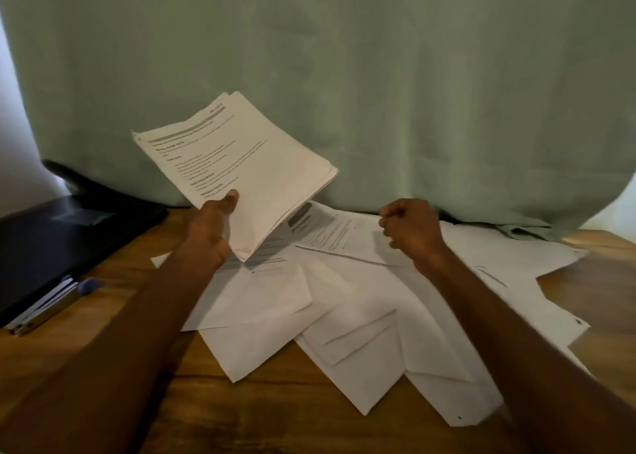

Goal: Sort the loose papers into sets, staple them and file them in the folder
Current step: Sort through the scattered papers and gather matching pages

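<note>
My left hand (211, 228) holds a stack of printed papers (247, 167) by its lower corner, thumb on top, lifted above the table and tilted up to the left. My right hand (411, 228) hovers over the loose papers (361, 316) with its fingers curled; I cannot see anything in it. The loose sheets lie scattered and overlapping across the wooden table (268, 405), most face down, one printed sheet (330, 233) face up near the back. A black folder (51, 247) lies at the left.
A stapler-like white and blue tool (51, 304) lies at the folder's near edge on the left. A black object (86, 181) sits behind the folder. A green curtain (378, 74) hangs right behind the table. Bare wood shows at the front and far right.
</note>
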The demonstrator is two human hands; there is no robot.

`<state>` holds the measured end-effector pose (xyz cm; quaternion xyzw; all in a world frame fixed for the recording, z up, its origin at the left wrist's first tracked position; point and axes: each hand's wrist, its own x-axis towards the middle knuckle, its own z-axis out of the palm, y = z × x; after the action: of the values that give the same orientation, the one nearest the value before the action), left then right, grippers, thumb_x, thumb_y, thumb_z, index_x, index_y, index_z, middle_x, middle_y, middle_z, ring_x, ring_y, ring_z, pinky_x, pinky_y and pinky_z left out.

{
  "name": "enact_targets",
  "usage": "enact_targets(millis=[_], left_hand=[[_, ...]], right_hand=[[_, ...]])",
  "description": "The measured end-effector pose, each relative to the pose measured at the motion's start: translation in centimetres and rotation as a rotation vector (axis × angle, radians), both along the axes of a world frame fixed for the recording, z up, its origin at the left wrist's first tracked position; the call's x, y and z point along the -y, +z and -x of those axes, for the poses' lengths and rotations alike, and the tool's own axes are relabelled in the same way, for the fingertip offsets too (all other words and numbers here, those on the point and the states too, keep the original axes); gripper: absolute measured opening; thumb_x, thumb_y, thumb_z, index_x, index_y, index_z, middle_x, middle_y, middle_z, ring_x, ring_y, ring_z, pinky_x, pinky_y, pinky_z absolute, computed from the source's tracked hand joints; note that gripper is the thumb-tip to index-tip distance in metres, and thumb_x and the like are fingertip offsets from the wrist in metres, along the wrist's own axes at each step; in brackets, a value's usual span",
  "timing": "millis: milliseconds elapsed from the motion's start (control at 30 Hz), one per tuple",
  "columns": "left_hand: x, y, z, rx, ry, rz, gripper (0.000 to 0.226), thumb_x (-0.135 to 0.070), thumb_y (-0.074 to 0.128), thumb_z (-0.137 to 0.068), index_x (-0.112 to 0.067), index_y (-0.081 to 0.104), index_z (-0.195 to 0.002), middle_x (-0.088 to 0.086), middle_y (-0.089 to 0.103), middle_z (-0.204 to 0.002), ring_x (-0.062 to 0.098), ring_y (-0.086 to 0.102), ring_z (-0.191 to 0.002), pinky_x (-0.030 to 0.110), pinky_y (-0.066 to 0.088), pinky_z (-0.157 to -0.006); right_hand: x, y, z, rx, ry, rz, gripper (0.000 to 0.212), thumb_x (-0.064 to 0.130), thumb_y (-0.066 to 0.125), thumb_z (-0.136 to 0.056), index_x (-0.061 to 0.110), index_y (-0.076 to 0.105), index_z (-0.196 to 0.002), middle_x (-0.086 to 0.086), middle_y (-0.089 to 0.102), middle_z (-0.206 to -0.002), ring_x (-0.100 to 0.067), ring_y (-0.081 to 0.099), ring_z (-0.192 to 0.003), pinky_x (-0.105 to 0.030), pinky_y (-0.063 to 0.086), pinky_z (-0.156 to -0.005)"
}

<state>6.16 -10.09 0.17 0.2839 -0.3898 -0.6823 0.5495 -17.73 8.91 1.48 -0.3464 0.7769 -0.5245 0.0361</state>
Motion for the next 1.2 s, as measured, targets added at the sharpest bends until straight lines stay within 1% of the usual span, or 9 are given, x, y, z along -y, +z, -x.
enact_targets(millis=[167,267,367,500,600,733,900,1000,1200], left_hand=[[-3.4,-1.1,2.6,0.015,-0.115,-0.008,0.044,-0.010,0.074,-0.093,-0.016,0.065,-0.136,0.001,0.071,-0.130,0.023,0.067,-0.116,0.033,0.057,-0.076],[-6.2,-1.7,4.4,0.088,-0.163,0.094,0.044,-0.010,0.079,-0.089,-0.019,0.068,-0.131,-0.001,0.074,-0.124,0.020,0.070,-0.112,0.035,0.059,-0.085],[-8.7,-2.0,6.5,0.164,-0.256,0.142,0.039,-0.011,0.079,-0.088,-0.018,0.071,-0.126,-0.002,0.077,-0.116,0.018,0.073,-0.103,0.029,0.060,-0.071],[-10.5,-1.8,10.0,0.215,-0.406,0.136,0.043,-0.003,0.075,-0.089,-0.015,0.069,-0.130,0.004,0.075,-0.122,0.024,0.072,-0.109,0.037,0.059,-0.085],[-11.0,-1.6,11.7,0.228,-0.479,0.151,0.047,-0.001,0.073,-0.090,-0.015,0.067,-0.134,0.007,0.073,-0.127,0.031,0.068,-0.118,0.047,0.053,-0.101],[-11.3,-2.6,12.2,0.227,-0.521,0.214,0.051,0.001,0.077,-0.082,-0.015,0.069,-0.130,0.009,0.074,-0.125,0.031,0.070,-0.117,0.051,0.051,-0.103],[-10.9,-2.4,11.4,0.223,-0.520,0.245,0.056,-0.003,0.082,-0.074,-0.017,0.071,-0.127,0.007,0.075,-0.123,0.028,0.072,-0.113,0.041,0.054,-0.094],[-10.5,-1.7,10.9,0.256,-0.460,0.288,0.056,-0.007,0.083,-0.077,-0.015,0.070,-0.130,0.004,0.075,-0.122,0.024,0.071,-0.115,0.041,0.051,-0.104],[-9.7,-1.6,10.2,0.299,-0.329,0.277,0.040,-0.005,0.085,-0.077,-0.017,0.076,-0.115,0.000,0.079,-0.109,0.022,0.074,-0.105,0.042,0.054,-0.102]], right_hand=[[-6.3,0.6,5.6,-0.346,-0.119,-0.348,0.017,0.018,0.062,-0.091,0.022,0.078,-0.094,-0.001,0.076,-0.101,-0.026,0.069,-0.097,-0.037,0.057,-0.089],[-9.2,-0.7,8.2,-0.398,-0.145,-0.426,0.018,0.026,0.060,-0.096,0.022,0.076,-0.102,-0.004,0.074,-0.108,-0.028,0.067,-0.099,-0.041,0.056,-0.089],[-10.3,-2.8,9.3,-0.394,-0.098,-0.546,0.021,0.037,0.060,-0.097,0.025,0.074,-0.107,-0.002,0.071,-0.114,-0.025,0.065,-0.104,-0.040,0.054,-0.093],[-9.7,-3.3,10.3,-0.419,-0.106,-0.425,0.023,0.031,0.056,-0.099,0.019,0.076,-0.097,-0.002,0.074,-0.100,-0.023,0.066,-0.091,-0.037,0.055,-0.082],[-9.5,-2.6,10.2,-0.243,-0.100,-0.146,0.026,0.027,0.053,-0.102,0.017,0.076,-0.094,0.000,0.076,-0.093,-0.020,0.069,-0.088,-0.034,0.051,-0.078],[-9.7,-0.7,9.2,0.496,0.172,0.218,0.039,0.051,0.055,-0.102,0.018,0.077,-0.102,-0.002,0.080,-0.093,-0.019,0.076,-0.084,-0.034,0.059,-0.075],[-9.7,-1.1,9.1,0.476,0.288,0.261,0.036,0.019,0.081,-0.087,0.008,0.073,-0.120,-0.007,0.076,-0.115,-0.021,0.073,-0.106,-0.034,0.059,-0.091],[-9.7,-1.3,8.7,0.502,0.295,0.315,0.040,0.020,0.088,-0.078,0.012,0.075,-0.115,-0.001,0.079,-0.107,-0.012,0.076,-0.094,-0.024,0.060,-0.073],[-9.4,-1.3,8.0,0.562,0.347,0.327,0.056,0.041,0.085,-0.074,0.019,0.071,-0.123,0.001,0.077,-0.115,-0.018,0.073,-0.109,-0.042,0.053,-0.104]])
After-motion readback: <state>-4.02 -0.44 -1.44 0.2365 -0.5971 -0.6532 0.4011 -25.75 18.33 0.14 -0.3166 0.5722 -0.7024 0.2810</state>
